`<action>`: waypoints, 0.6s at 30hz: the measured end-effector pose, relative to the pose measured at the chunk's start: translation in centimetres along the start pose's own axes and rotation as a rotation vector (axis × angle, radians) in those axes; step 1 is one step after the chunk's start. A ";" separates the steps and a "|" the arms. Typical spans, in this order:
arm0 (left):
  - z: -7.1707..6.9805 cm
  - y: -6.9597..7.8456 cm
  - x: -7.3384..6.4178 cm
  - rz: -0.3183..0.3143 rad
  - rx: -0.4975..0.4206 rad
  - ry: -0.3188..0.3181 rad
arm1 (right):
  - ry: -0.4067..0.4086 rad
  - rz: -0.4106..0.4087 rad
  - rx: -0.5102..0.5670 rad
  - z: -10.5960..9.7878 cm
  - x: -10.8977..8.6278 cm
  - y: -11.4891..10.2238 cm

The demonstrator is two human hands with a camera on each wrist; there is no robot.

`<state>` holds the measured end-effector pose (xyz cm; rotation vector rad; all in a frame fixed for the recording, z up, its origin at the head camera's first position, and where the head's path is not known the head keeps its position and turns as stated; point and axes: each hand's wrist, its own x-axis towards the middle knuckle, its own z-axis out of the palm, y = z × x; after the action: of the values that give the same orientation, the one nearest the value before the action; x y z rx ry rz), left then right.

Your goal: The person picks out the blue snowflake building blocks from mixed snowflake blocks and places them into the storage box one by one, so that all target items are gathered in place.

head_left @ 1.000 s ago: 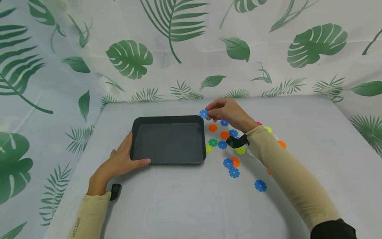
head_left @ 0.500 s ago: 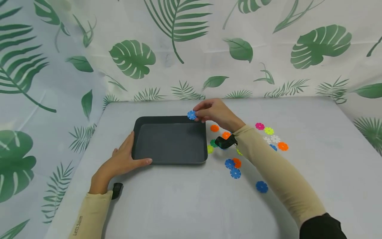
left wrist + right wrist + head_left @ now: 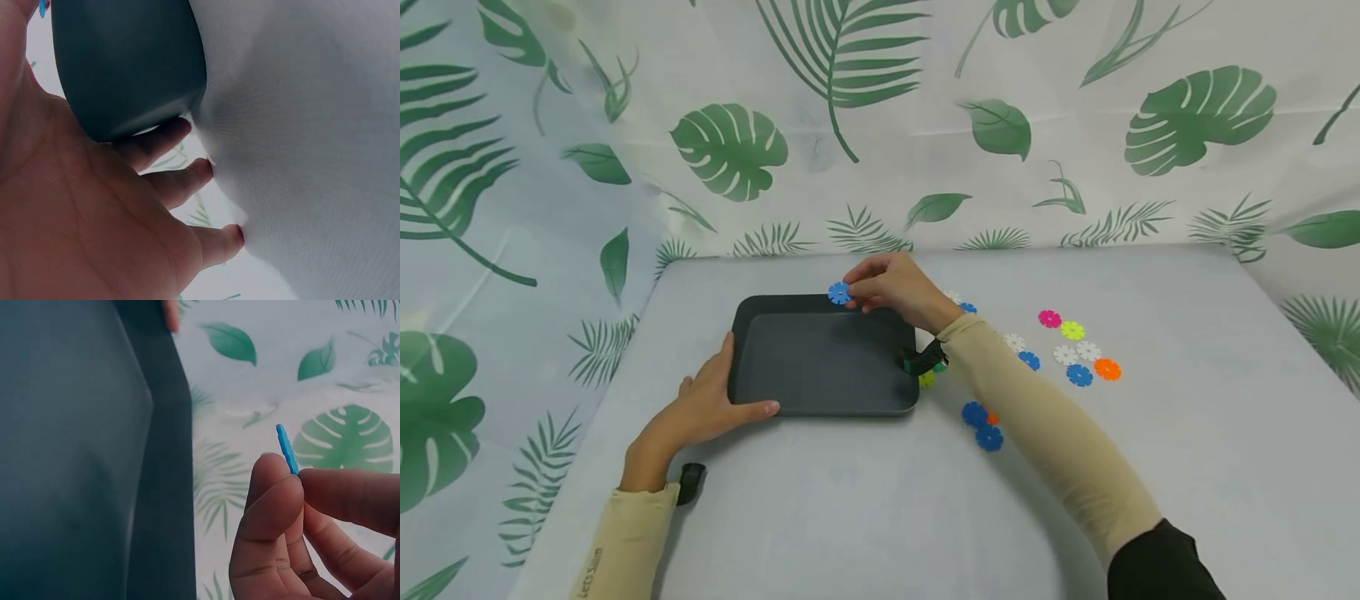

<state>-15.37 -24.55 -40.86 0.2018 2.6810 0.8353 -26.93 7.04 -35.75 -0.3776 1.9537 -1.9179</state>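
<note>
My right hand (image 3: 891, 289) pinches a blue snowflake disc (image 3: 838, 292) between thumb and fingers, over the back rim of the dark grey tray (image 3: 820, 358). In the right wrist view the blue disc (image 3: 287, 450) is edge-on, beside the tray wall (image 3: 164, 487). At the tray's front left corner lies my left hand (image 3: 703, 408), thumb along the front edge and fingers along the left side. In the left wrist view, the left hand (image 3: 106, 206) has its fingers extended beside the tray's corner (image 3: 134, 81), fingertips at the white cloth.
Loose snowflake discs lie right of the tray: blue ones (image 3: 988, 437), white ones (image 3: 1088, 351), a pink one (image 3: 1049, 319), a yellow one (image 3: 1072, 331) and an orange one (image 3: 1107, 369). The right arm covers part of them. A leaf-print curtain (image 3: 880, 125) stands behind the table.
My right hand has moved left with the blue disc, from the tray's back right corner to above the middle of its back rim. The left hand stays at the tray.
</note>
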 end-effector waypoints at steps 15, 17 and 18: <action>0.0 -0.3 0.3 -0.017 -0.009 -0.017 | 0.013 0.046 0.012 3.3 2.3 0.5; 0.0 -0.3 0.2 -0.019 -0.007 -0.017 | 0.010 0.057 0.020 3.7 2.5 0.6; 0.0 -0.3 0.2 -0.020 -0.007 -0.018 | 0.010 0.061 0.024 3.9 2.6 0.7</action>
<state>-15.58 -24.70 -41.08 0.1793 2.6584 0.8323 -27.49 2.43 -36.61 -0.2991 1.9244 -1.9063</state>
